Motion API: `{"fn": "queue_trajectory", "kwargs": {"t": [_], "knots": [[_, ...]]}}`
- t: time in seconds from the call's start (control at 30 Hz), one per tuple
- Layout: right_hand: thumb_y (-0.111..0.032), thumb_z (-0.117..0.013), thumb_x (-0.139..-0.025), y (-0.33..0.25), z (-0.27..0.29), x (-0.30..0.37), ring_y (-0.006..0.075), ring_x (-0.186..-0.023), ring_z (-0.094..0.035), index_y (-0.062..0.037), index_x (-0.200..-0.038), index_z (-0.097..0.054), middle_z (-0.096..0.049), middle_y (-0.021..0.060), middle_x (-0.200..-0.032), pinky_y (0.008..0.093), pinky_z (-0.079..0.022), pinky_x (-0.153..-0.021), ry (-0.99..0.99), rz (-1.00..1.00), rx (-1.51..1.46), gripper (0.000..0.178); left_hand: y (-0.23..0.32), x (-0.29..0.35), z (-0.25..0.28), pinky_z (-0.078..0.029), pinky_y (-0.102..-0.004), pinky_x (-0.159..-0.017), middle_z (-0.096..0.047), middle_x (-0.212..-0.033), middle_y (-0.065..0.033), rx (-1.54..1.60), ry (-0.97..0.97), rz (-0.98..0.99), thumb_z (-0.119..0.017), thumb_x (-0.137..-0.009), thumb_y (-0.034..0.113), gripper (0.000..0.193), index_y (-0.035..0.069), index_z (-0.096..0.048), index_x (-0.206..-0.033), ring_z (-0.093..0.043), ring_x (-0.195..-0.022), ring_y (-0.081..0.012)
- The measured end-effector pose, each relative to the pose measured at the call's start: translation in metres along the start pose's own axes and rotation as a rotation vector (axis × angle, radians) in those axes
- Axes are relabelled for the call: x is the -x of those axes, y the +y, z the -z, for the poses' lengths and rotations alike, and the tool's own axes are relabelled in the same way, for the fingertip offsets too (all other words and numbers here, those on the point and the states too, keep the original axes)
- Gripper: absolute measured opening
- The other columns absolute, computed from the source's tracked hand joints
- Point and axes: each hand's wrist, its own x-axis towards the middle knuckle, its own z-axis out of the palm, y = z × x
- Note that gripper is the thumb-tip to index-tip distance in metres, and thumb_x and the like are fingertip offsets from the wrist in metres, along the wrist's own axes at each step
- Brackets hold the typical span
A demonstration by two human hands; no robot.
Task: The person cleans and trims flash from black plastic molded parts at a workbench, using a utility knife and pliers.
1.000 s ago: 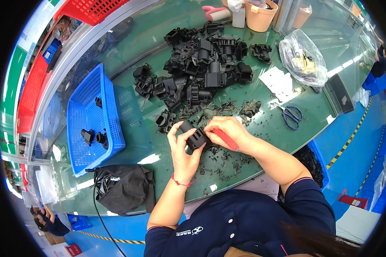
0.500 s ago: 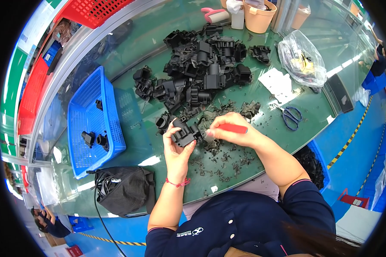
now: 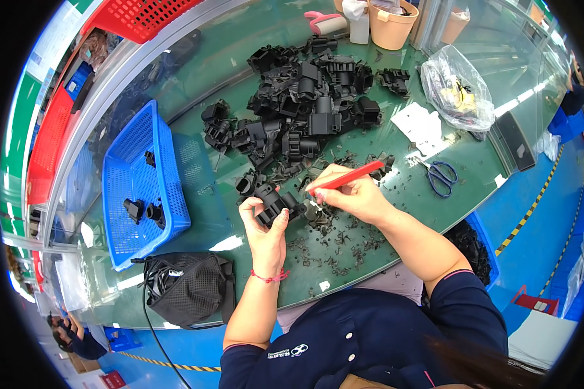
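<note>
My left hand (image 3: 265, 238) is closed around a black molded plastic part (image 3: 274, 205), fingers behind it and thumb on its near side. Just right of it, my right hand (image 3: 359, 196) grips a slim red-handled tool (image 3: 353, 175); its handle slants up to the right, and its working tip is too small to make out. The tip end lies near the part, with a small gap between the hands. Beyond both hands rises a heap of similar black plastic parts (image 3: 322, 122). Black plastic scraps (image 3: 334, 249) lie scattered on the green table under and around my right hand.
At the left stands a blue basket (image 3: 113, 214) with a few black parts. A black mesh bag (image 3: 191, 288) lies at the near left edge. To the right are blue-handled scissors (image 3: 442, 179), white paper (image 3: 416, 126) and a clear plastic bag (image 3: 457, 87). A peach-coloured bucket (image 3: 390, 29) stands far back.
The black part has been turned and lowered slightly in my left hand. My right hand has rotated, so the red handle now points up and to the right above the fingers.
</note>
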Motion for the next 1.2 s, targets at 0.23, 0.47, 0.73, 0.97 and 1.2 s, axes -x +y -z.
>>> {"fn": "queue_trajectory", "kwargs": {"t": [0.23,0.47,0.73,0.97,1.2], "knots": [[-0.005,-0.063,-0.082,0.005,-0.004,-0.001,0.0161,-0.085,-0.060,-0.0006,-0.093,-0.067,-0.062,0.0066,-0.093,0.0290,-0.048,-0.079,-0.024,0.019,0.109,0.013,0.003,0.002,-0.004,-0.040,-0.0337,-0.094,-0.047,-0.122,-0.0143,-0.111,-0.001,-0.090,-0.067,-0.077,-0.004,0.068,0.016,-0.028,-0.130,-0.050,-0.106,-0.0206],[-0.012,-0.066,-0.081,0.004,-0.008,0.001,0.0161,-0.090,-0.059,-0.0026,-0.090,-0.067,-0.065,0.0068,-0.091,0.0307,-0.047,-0.080,-0.029,0.048,0.237,0.013,0.003,0.003,-0.005,-0.041,-0.0286,-0.088,-0.049,-0.112,-0.0090,-0.285,0.027,-0.138,-0.073,-0.073,0.000,0.072,0.011,-0.029,-0.129,-0.050,-0.101,-0.0163],[-0.009,-0.067,-0.077,0.006,-0.010,0.001,0.0217,-0.077,-0.061,-0.0038,-0.088,-0.067,-0.065,0.0077,-0.082,0.0316,-0.046,-0.073,-0.054,0.305,0.579,0.012,0.001,0.005,-0.004,-0.042,-0.0274,-0.086,-0.049,-0.111,-0.0092,-0.348,-0.005,-0.157,-0.073,-0.072,-0.001,0.071,0.010,-0.029,-0.127,-0.051,-0.100,-0.0166],[-0.006,-0.063,-0.083,0.001,-0.005,0.000,0.0189,-0.075,-0.064,0.0023,-0.094,-0.063,-0.066,0.0104,-0.083,0.0297,-0.051,-0.069,0.137,0.232,0.260,0.014,0.003,0.006,-0.008,-0.045,-0.0296,-0.086,-0.051,-0.114,-0.0118,-0.175,0.019,-0.070,-0.069,-0.075,-0.003,0.065,0.014,-0.029,-0.123,-0.052,-0.102,-0.0178],[-0.007,-0.060,-0.086,-0.011,0.023,-0.008,0.0193,-0.083,-0.063,-0.0003,-0.093,-0.061,-0.064,0.0134,-0.092,0.0312,-0.050,-0.079,0.208,0.105,-0.185,0.010,0.004,0.000,-0.003,-0.044,-0.0281,-0.085,-0.052,-0.111,-0.0093,0.054,0.130,0.081,-0.065,-0.079,-0.005,0.058,0.016,-0.031,-0.122,-0.052,-0.096,-0.0164]]}}
